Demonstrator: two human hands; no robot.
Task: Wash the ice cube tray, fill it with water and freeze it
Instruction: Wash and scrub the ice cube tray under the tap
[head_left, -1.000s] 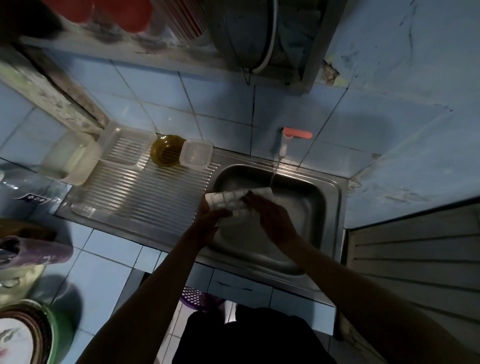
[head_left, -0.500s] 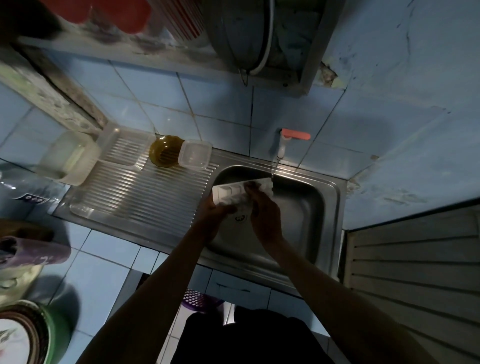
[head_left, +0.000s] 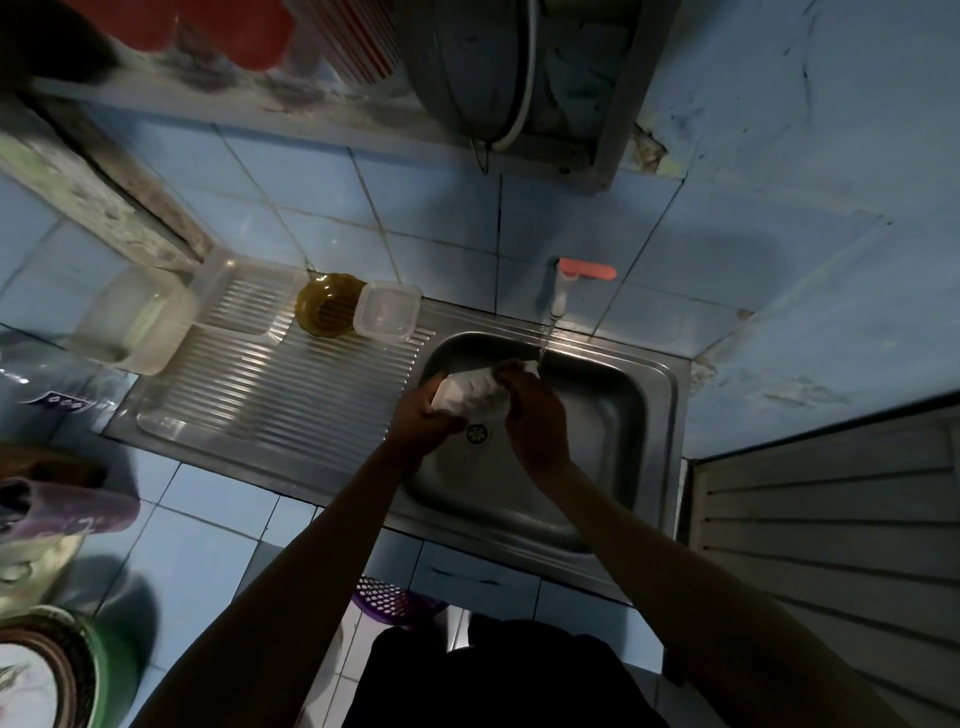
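While the thin stream of water (head_left: 544, 345) runs down from the white plastic tap with the coral-red lever (head_left: 563, 283), we've got the white plastic ice cube tray (head_left: 470, 391) gripped at both ends over the basin of the stainless steel sink (head_left: 608, 410). Our left hand (head_left: 422, 415) has its fingers curled round the tray's left end, and our right hand (head_left: 535, 410) is wrapped over the right end, right where the water lands. The tray is a bit blurry, so we honestly can't tell which way its compartments face. Just below it in the basin sits the round drain (head_left: 479, 434). Out to the left is the ribbed steel draining board (head_left: 291, 395), and along its back edge there's a small clear square plastic container (head_left: 387, 310) touching an amber glass bowl (head_left: 324, 306), then a bigger clear rectangular plastic container (head_left: 249, 296), and a cloudy white plastic tub (head_left: 132, 325) at the far left. Blue wall tiles (head_left: 426, 223) run behind it all, with a shelf (head_left: 291, 111) above holding red plastic things (head_left: 208, 31). Down under the counter we can spot a purple mesh basket (head_left: 387, 597).
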